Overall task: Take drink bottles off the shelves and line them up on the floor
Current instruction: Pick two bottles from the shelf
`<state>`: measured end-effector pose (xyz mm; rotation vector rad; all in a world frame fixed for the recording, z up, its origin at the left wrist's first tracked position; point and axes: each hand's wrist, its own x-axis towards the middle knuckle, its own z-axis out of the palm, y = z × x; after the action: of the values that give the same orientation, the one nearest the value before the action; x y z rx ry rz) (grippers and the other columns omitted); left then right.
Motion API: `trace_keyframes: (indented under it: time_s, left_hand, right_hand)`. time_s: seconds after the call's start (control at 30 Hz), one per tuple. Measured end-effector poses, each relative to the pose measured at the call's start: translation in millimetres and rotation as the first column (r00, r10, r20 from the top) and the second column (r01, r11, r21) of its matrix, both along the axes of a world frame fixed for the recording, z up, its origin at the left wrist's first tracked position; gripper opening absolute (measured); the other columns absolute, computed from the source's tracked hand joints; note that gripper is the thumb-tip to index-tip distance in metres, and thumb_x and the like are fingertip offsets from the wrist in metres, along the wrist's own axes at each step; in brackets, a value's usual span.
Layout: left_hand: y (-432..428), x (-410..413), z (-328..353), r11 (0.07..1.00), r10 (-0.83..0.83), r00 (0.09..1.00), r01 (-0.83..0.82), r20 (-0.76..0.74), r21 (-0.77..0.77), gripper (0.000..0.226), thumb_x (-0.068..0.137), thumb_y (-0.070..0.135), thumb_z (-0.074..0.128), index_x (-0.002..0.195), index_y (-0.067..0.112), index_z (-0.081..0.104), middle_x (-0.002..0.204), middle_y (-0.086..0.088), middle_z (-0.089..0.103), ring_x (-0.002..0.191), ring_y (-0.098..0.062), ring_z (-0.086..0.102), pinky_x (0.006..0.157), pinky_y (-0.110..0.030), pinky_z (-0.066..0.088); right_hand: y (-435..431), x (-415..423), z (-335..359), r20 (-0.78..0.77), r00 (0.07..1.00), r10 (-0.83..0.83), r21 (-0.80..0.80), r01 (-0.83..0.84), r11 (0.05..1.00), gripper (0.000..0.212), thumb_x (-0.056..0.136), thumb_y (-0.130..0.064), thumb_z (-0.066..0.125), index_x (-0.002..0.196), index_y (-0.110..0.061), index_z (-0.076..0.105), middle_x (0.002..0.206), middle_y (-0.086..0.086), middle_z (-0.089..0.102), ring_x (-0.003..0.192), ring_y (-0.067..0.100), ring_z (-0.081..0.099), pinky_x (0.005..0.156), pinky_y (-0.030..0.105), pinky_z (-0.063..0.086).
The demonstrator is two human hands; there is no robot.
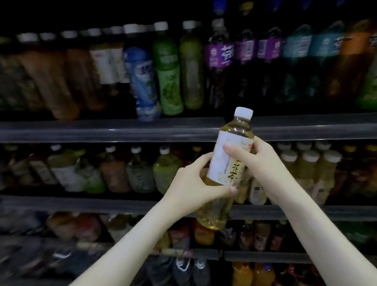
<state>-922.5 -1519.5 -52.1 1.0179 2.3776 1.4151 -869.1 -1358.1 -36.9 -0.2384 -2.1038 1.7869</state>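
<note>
My left hand [195, 183] is wrapped round the lower body of a clear plastic bottle of pale yellow tea with a white label and white cap [228, 169], thumb across the front. My right hand [257, 161] clasps its upper label from the other side, thumb pressed on the white. The bottle is off the shelf, tilted with its cap up and to the right, in the air in front of the racks.

To do this well, I think I should hold low on the body and carry it down upright, so the base lands flat on the floor.

Just behind my hands runs the grey shelf edge [112, 131], with another rail below it, and I should pull back clear of both. Beyond, rows of shelved bottles [168, 71] stand packed tight. The floor is barely in view at the bottom left.
</note>
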Motion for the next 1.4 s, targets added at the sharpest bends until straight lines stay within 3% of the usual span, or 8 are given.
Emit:
trace_keyframes:
  time_s: [0.13, 0.33, 0.63, 0.9, 1.0, 1.07, 1.2, 1.4]
  left_hand:
    - [-45.8, -4.0, -1.1, 0.993, 0.119, 0.993, -0.119, 0.023, -0.009, 0.061, 0.068, 0.041, 0.082, 0.121, 0.047, 0.053, 0.102, 0.023, 0.068, 0.095, 0.011, 0.059, 0.078, -0.009, 0.045]
    - [-92.8, -29.9, 5.8, 0.984, 0.178, 0.984, -0.178, 0.003, 0.009, 0.066, 0.067, 0.039, 0.081, 0.125, 0.048, 0.050, 0.101, 0.023, 0.069, 0.097, 0.011, 0.060, 0.089, -0.024, 0.052]
    - [-171.5, -117.9, 54.4, 0.997, 0.054, 0.960, -0.036, -0.274, 0.070, 0.076, 0.072, 0.033, 0.080, 0.129, 0.059, 0.036, 0.120, 0.028, 0.059, 0.113, 0.009, 0.053, 0.096, -0.026, 0.048]
    - [-235.3, -216.9, 68.7, 0.925, 0.376, 0.651, -0.221, -0.659, 0.309, 0.059, 0.089, 0.038, 0.061, 0.142, 0.020, 0.041, 0.137, 0.005, 0.046, 0.129, -0.007, 0.040, 0.107, -0.010, 0.027]
    - [-242.6, -256.0, 67.1, 0.837, 0.541, 0.543, -0.418, -0.642, 0.352, 0.063, 0.089, 0.025, 0.064, 0.145, 0.019, 0.036, 0.145, -0.019, 0.033, 0.135, -0.033, 0.030, 0.108, -0.038, 0.030]
    - [-244.4, -272.5, 70.3, 0.822, 0.556, 0.574, -0.490, -0.601, 0.292, 0.070, 0.089, 0.021, 0.064, 0.149, 0.022, 0.028, 0.149, -0.023, 0.019, 0.139, -0.039, 0.018, 0.110, -0.048, 0.028]
    - [-246.7, -292.1, 79.4, 0.850, 0.500, 0.668, -0.500, -0.551, 0.165, 0.071, 0.093, 0.023, 0.056, 0.151, 0.028, 0.016, 0.154, -0.021, 0.004, 0.141, -0.037, 0.009, 0.112, -0.045, 0.026]
    - [-246.5, -301.5, 81.0, 0.857, 0.501, 0.650, -0.467, -0.572, 0.220, 0.074, 0.093, 0.012, 0.055, 0.152, 0.030, 0.014, 0.151, -0.023, 0.011, 0.136, -0.040, 0.019, 0.106, -0.042, 0.035]
  right_hand:
    - [-44.6, -25.2, -5.1, 0.007, 0.993, 0.117, -0.073, -0.116, 0.990, 0.044, 0.076, -0.047, 0.074, 0.113, -0.025, 0.062, 0.106, -0.003, 0.072, 0.096, 0.016, 0.069, 0.087, 0.048, 0.055]
    - [-89.4, -60.2, 2.2, 0.015, 0.974, 0.226, -0.057, -0.225, 0.973, 0.043, 0.076, -0.036, 0.077, 0.114, -0.023, 0.061, 0.104, -0.002, 0.073, 0.094, 0.017, 0.070, 0.081, 0.040, 0.056]
    - [-182.7, -114.7, 42.4, -0.385, 0.921, 0.053, 0.002, -0.057, 0.998, 0.044, 0.067, -0.032, 0.078, 0.108, -0.028, 0.060, 0.098, -0.012, 0.071, 0.091, 0.007, 0.069, 0.070, 0.023, 0.055]
    - [-249.2, -186.0, 68.1, -0.724, 0.648, -0.236, 0.045, 0.386, 0.921, 0.066, 0.070, -0.044, 0.076, 0.120, -0.012, 0.047, 0.109, -0.015, 0.060, 0.103, -0.003, 0.059, 0.087, 0.015, 0.047]
    - [-256.8, -214.4, 77.2, -0.647, 0.722, -0.247, 0.125, 0.419, 0.899, 0.065, 0.073, -0.032, 0.081, 0.124, -0.018, 0.046, 0.108, -0.022, 0.057, 0.100, -0.014, 0.055, 0.084, 0.004, 0.042]
    - [-258.7, -234.3, 83.8, -0.544, 0.791, -0.281, 0.120, 0.404, 0.907, 0.061, 0.074, -0.029, 0.080, 0.125, -0.023, 0.048, 0.106, -0.025, 0.057, 0.097, -0.012, 0.056, 0.083, 0.007, 0.044]
    - [-255.2, -271.0, 98.6, -0.392, 0.848, -0.358, 0.149, 0.442, 0.885, 0.043, 0.076, -0.032, 0.077, 0.110, -0.025, 0.050, 0.098, -0.013, 0.061, 0.095, 0.008, 0.060, 0.079, 0.025, 0.049]
    - [-248.1, -305.6, 99.9, -0.204, 0.916, -0.345, 0.301, 0.394, 0.868, 0.042, 0.079, -0.032, 0.076, 0.110, -0.016, 0.052, 0.103, -0.004, 0.061, 0.092, 0.012, 0.058, 0.074, 0.025, 0.048]
